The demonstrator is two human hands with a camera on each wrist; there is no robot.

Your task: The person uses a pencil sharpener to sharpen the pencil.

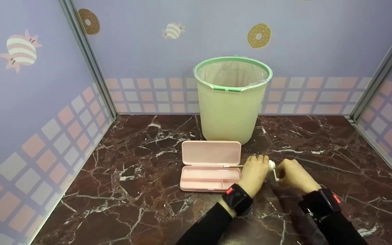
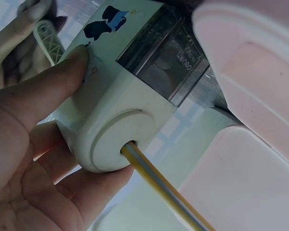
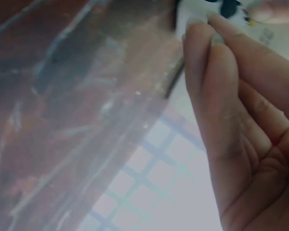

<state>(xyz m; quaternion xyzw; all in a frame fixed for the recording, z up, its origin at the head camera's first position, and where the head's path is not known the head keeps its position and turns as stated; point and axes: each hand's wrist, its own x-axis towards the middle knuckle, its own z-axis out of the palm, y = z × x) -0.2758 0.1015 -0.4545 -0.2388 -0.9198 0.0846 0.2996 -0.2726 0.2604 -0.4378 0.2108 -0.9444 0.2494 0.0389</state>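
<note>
A white hand-crank pencil sharpener with a cartoon print and a clear shavings drawer sits in my left hand, thumb on one side and fingers on the other. A yellow-and-grey striped pencil sticks out of the sharpener's hole, pointing left in the head view over the pink pencil case. On the other end, the fingers of my right hand grip the crank handle. Its knob is hidden behind those fingers. The left hand covers most of the sharpener in the head view.
An open pink pencil case with compartments lies just left of the left hand, its lid tipped back. Behind it stands a pale green bin with a clear liner. Patterned walls bound the dark marbled table.
</note>
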